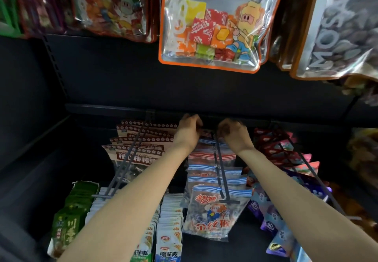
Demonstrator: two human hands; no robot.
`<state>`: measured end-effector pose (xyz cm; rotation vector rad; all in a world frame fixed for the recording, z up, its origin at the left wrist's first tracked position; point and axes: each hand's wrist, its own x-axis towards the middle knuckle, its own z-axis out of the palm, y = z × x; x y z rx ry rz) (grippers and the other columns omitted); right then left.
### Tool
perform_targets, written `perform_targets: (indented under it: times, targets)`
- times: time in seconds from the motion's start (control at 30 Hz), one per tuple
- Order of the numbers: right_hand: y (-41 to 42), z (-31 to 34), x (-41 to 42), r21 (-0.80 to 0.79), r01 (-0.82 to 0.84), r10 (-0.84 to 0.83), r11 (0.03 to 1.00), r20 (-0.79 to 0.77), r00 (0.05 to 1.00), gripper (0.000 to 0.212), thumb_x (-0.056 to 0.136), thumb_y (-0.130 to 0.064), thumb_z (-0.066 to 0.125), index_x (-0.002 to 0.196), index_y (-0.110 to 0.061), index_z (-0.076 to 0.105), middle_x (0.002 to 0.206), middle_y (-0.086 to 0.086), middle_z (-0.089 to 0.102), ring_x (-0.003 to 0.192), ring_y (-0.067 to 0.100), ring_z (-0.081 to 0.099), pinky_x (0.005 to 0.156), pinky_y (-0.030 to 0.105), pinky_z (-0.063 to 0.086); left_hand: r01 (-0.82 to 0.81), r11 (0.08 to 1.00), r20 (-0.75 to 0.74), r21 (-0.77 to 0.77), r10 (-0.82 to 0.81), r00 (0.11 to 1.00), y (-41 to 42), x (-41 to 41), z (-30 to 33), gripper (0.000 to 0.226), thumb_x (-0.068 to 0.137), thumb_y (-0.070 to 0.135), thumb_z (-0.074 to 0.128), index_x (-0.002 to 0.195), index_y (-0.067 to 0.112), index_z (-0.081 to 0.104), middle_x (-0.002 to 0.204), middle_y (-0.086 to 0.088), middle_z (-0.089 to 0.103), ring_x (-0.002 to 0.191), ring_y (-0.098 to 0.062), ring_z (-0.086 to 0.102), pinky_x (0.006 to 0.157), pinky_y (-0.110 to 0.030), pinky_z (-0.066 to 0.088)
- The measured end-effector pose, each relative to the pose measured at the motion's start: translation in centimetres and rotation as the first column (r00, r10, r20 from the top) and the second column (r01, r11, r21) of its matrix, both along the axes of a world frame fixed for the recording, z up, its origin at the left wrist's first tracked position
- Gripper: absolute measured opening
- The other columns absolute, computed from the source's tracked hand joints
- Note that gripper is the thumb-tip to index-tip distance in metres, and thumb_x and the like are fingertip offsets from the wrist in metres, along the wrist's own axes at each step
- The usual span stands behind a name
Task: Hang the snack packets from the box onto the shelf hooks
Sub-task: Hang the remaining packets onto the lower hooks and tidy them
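Two hands are working at the far end of the middle hook [219,169] in the head view, close under the dark rail [122,109]. The left hand [189,128] is curling its fingers at the rearmost striped packets [212,156]; the right hand [233,132] is bunching its fingers just beside it, over the hook's root. Whether either is actually pinching a packet I cannot tell, as the knuckles are hiding the fingertips. The striped packets are hanging in a row along the hook, the nearest candy packet [208,216] dangling at its tip. They are looking light, soft and crinkly, likely slippery film; the flat header strip around the punched hole seems the best place to take hold. Room is tight: lollipop packets [139,149] are crowding the left, red packets [272,145] the right, and a big candy bag [210,26] is hanging overhead. The box is not showing.
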<state>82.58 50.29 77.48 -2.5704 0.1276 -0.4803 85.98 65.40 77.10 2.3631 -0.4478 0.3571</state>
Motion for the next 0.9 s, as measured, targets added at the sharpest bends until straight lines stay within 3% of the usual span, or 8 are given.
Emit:
perform_targets:
  times: [0.07, 0.2, 0.4, 0.5, 0.63, 0.73, 0.9]
  targets:
    - [-0.4, 0.3, -1.3, -0.013, -0.039, 0.039, 0.999, -0.011, 0.999, 0.018, 0.091, -0.017, 0.058, 0.102, -0.009, 0.068, 0.109, 0.008, 0.063, 0.105, 0.022, 0.058, 0.085, 0.025, 0.039, 0.118, 0.993, 0.05, 0.022, -0.119, 0.992, 0.8, -0.9, -0.5, 0.015, 0.089, 0.012, 0.059, 0.104, 0.011, 0.065, 0.11, -0.007, 0.058, 0.098, -0.019, 0.059, 0.084, -0.026, 0.045]
    - [-0.7, 0.6, -3.4, 0.008, -0.141, 0.14, 0.99, -0.204, 0.969, 0.024, 0.094, -0.025, 0.057, 0.109, -0.011, 0.068, 0.106, 0.006, 0.066, 0.093, 0.014, 0.056, 0.075, 0.021, 0.036, 0.279, 0.956, -0.131, 0.092, -0.266, 0.955, 1.7, -2.5, -0.8, 0.022, 0.095, 0.019, 0.052, 0.112, 0.018, 0.066, 0.111, -0.004, 0.067, 0.1, -0.016, 0.063, 0.088, -0.033, 0.05]
    - [0.3, 1.3, -2.4, -0.09, -0.096, 0.073, 0.991, -0.23, 0.97, 0.024, 0.094, -0.019, 0.054, 0.113, -0.015, 0.069, 0.117, 0.004, 0.067, 0.109, 0.021, 0.06, 0.089, 0.025, 0.042, 0.188, 0.956, -0.126, 0.227, -0.162, 0.979, 0.9, -2.5, 0.3, 0.022, 0.095, 0.018, 0.052, 0.111, 0.015, 0.068, 0.11, -0.009, 0.068, 0.099, -0.022, 0.064, 0.087, -0.035, 0.051]
    - [0.4, 0.9, -2.6, -0.043, -0.044, 0.034, 0.998, -0.215, 0.976, 0.025, 0.095, -0.019, 0.052, 0.113, -0.016, 0.069, 0.117, 0.006, 0.067, 0.108, 0.023, 0.06, 0.086, 0.027, 0.043, 0.155, 0.973, -0.138, 0.171, -0.132, 0.982, 0.7, -2.9, -0.1, 0.021, 0.095, 0.018, 0.052, 0.108, 0.015, 0.069, 0.107, -0.008, 0.069, 0.096, -0.021, 0.065, 0.085, -0.034, 0.052]
    - [1.0, 0.1, -3.6, 0.024, 0.007, -0.002, 1.0, -0.217, 0.976, 0.031, 0.099, -0.015, 0.04, 0.116, -0.008, 0.065, 0.118, 0.012, 0.064, 0.108, 0.03, 0.058, 0.084, 0.032, 0.043, 0.065, 0.996, -0.146, 0.062, -0.056, 0.988, 0.4, -3.4, -0.5, 0.021, 0.094, 0.014, 0.053, 0.108, 0.014, 0.069, 0.109, -0.007, 0.067, 0.099, -0.022, 0.063, 0.079, -0.023, 0.046]
    - [1.1, -0.1, -3.5, 0.073, 0.05, -0.033, 0.996, -0.228, 0.973, 0.031, 0.098, -0.013, 0.04, 0.108, -0.002, 0.067, 0.111, 0.017, 0.066, 0.101, 0.032, 0.06, 0.084, 0.035, 0.046, 0.049, 0.998, -0.142, 0.024, -0.045, 0.989, 0.0, -3.3, -0.3, 0.021, 0.094, 0.013, 0.052, 0.108, 0.009, 0.069, 0.11, -0.009, 0.066, 0.101, -0.022, 0.063, 0.077, -0.02, 0.043]
    - [1.3, 0.1, -2.7, 0.134, 0.115, -0.093, 0.984, -0.16, 0.983, 0.029, 0.097, -0.009, 0.045, 0.113, -0.008, 0.069, 0.119, 0.009, 0.066, 0.11, 0.024, 0.059, 0.084, 0.02, 0.04, 0.029, 0.999, -0.143, 0.018, -0.026, 0.989, -0.2, -3.0, 0.1, 0.022, 0.094, 0.011, 0.053, 0.108, 0.004, 0.068, 0.113, -0.012, 0.067, 0.103, -0.022, 0.063, 0.082, -0.019, 0.043]
